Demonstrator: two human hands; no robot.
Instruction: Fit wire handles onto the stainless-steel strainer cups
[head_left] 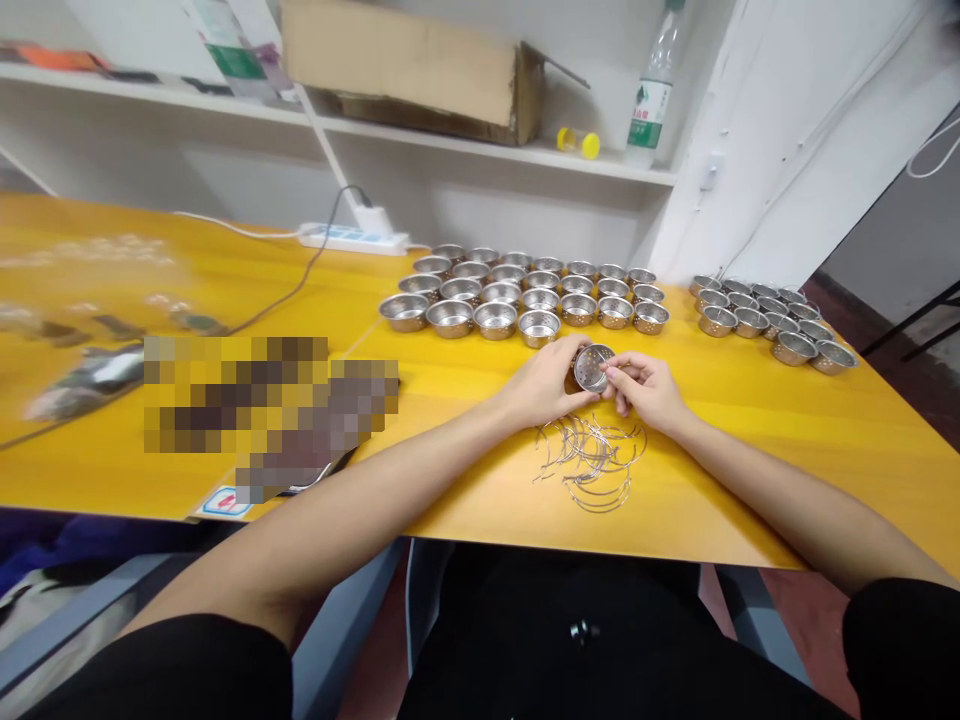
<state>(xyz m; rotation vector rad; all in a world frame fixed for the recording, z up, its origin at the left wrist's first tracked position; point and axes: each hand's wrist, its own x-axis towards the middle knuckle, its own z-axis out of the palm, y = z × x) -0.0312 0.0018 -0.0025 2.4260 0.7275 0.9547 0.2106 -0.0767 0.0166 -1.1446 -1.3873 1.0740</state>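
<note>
My left hand is closed around the side of a small perforated metal cup, tipped so that its inside faces me. At the cup's right rim, my right hand pinches a thin wire, mostly hidden by the fingertips. Just below both hands lies a loose pile of curved metal wires on the yellow table. Behind the hands stand rows of similar cups, upright with their openings facing up.
More cups, some with wires across them, stand at the right. A power strip with a cable lies near the wall. Blurred-out items lie at left. The shelf above holds a cardboard box and a bottle.
</note>
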